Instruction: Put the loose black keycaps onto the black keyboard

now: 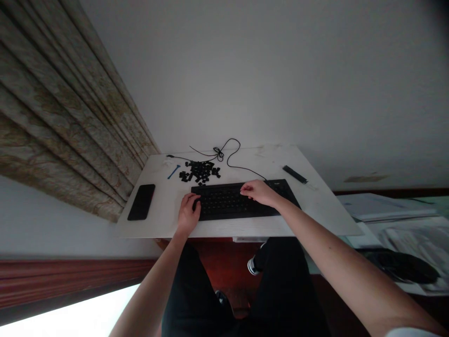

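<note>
The long, flat black keyboard (226, 202) lies across the person's front on the white tabletop (315, 210), its long axis running left to right with a slight skew. The hands rest well apart on it: the left hand (188, 214) curls over its left end, the right hand (258, 193) lies spread across its right half, and neither visibly clamps anything. A loose heap of small black keycaps (199, 172) sits just beyond the keyboard's far edge, nearer the left hand. A slim blue plastic tool (173, 172) lies just left of the heap, and a thin looped black cable (224, 152) trails behind it.
</note>
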A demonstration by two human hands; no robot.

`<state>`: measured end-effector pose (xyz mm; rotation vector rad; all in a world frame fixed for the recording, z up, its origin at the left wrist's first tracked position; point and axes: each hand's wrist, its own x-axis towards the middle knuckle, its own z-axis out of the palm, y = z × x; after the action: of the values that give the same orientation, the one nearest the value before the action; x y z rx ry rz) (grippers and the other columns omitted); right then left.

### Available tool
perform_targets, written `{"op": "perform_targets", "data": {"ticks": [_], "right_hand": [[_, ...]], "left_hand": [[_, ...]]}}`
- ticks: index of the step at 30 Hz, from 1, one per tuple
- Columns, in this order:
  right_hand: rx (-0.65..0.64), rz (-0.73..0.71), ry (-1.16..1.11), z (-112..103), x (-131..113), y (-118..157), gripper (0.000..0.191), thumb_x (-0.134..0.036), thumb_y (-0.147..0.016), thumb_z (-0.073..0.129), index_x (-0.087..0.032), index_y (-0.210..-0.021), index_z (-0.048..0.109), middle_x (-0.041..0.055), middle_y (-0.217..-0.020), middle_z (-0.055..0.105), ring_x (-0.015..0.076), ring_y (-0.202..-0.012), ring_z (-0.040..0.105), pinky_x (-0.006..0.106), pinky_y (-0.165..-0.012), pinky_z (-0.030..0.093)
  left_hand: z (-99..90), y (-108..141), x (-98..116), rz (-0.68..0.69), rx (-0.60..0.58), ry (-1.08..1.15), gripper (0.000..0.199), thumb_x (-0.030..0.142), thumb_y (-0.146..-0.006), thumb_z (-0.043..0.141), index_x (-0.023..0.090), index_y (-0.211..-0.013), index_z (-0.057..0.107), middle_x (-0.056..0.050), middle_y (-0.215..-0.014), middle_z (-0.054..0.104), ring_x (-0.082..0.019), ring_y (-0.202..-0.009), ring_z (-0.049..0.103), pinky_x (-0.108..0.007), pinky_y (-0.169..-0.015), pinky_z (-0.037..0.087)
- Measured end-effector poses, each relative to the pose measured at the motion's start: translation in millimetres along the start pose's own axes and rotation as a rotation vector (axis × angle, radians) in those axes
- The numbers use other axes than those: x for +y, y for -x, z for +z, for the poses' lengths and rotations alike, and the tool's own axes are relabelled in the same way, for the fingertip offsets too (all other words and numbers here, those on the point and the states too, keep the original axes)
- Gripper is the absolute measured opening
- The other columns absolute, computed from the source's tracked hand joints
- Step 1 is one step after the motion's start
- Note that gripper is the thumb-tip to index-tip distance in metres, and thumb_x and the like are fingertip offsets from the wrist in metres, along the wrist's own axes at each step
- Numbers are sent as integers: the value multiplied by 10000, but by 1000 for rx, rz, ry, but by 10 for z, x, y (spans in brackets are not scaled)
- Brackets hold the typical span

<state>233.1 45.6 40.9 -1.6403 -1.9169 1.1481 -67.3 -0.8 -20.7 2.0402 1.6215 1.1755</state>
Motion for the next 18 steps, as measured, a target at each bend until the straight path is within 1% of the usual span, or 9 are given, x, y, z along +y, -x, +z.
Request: {"op": "perform_targets", "data": {"ticks": [4, 6, 9, 11, 14, 18], "right_hand": [[59, -15, 6, -112, 1, 2, 169, -291, -842, 651, -154, -874, 744, 63, -796, 728, 148, -651, 620, 260, -639, 468], [33, -10, 25, -125, -5, 6, 159, -288, -834, 656, -161, -867, 747, 58, -803, 731, 150, -656, 622, 260, -639, 463], [-50, -3, 56, -100, -22, 10, 138, -271, -821, 667, -164, -851, 748, 48, -772, 726, 145, -634, 615, 254, -619, 454], [-83, 6, 64, -76, -32, 9, 135, -266, -822, 667, -163, -848, 750, 52, -768, 725, 142, -622, 612, 253, -610, 455], [-90, 20, 67, -52, -39, 6, 156, -274, -833, 654, -163, -873, 756, 61, -796, 731, 142, -621, 611, 254, -603, 458], [-119, 12, 115, -24, -64, 8, 186, -279, -836, 640, -154, -886, 769, 65, -792, 739, 151, -622, 616, 260, -604, 456]], "left_hand": [[4, -1, -10, 12, -19, 10, 244, 175, -912, 471, 223, -1091, 631, -85, -1173, 576, -215, -1155, 556, -398, -1059, 442], [9, -1, -14, 20, -39, 3, 251, 168, -907, 474, 226, -1095, 630, -84, -1181, 572, -218, -1165, 550, -403, -1067, 435], [16, -9, -23, 15, -45, 5, 279, 143, -901, 457, 228, -1107, 625, -84, -1195, 563, -219, -1185, 538, -409, -1084, 423], [15, -18, -35, -4, -16, 27, 306, 116, -898, 426, 224, -1110, 620, -84, -1202, 556, -212, -1192, 532, -406, -1094, 414], [11, -28, -60, -34, 27, 66, 333, 86, -890, 396, 220, -1099, 618, -78, -1192, 556, -199, -1176, 537, -399, -1096, 411], [21, -34, -86, -36, 53, 94, 320, 82, -879, 410, 216, -1078, 622, -71, -1151, 567, -196, -1140, 554, -399, -1073, 430]]}}
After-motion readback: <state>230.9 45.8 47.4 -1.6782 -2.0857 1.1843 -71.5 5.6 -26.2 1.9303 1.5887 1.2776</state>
